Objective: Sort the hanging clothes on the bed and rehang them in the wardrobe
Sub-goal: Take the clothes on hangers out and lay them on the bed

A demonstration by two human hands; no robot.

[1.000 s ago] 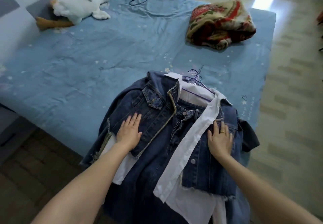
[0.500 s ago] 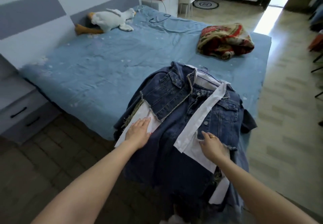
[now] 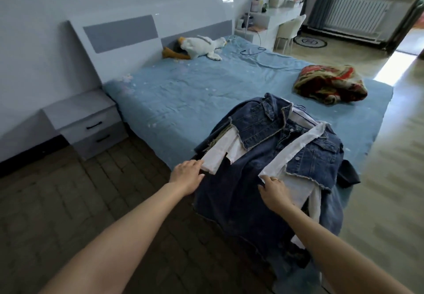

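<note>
— Since both hands are already down at the near end of the pile, which way does the clothing run from them?

— Away from the person. The denim jacket (image 3: 277, 133) and the white shirt (image 3: 298, 142) lie stacked at the near corner of the bed (image 3: 183, 96), collars and hanger hooks (image 3: 299, 108) at the far end of the pile, hems spilling over the bed's near edge toward the floor. So the long axis points from the hands straight up to the hooks.

— And the hands themselves?

— The left hand (image 3: 187, 175) has its fingers together and fairly straight, tips touching the loose white sleeve end at the pile's left side — I can't tell whether the thumb pinches the cloth. The right hand (image 3: 274, 190) lies on the dark denim just below the white placket strip, fingertips at the strip's lower end; it looks like a press more than a grip, though the fingertips are partly hidden.

— Which hand is better placed for the hooks?

— Neither is close; both are at the hem end, well apart from the hooks. My guess is the right, since the hooks sit right of the pile's middle and more in line with that arm — the left would have to cross the jacket's front.

— Anything in the way?

— Only the folded blanket (image 3: 330, 85) further along the bed, well clear of the pile
</note>
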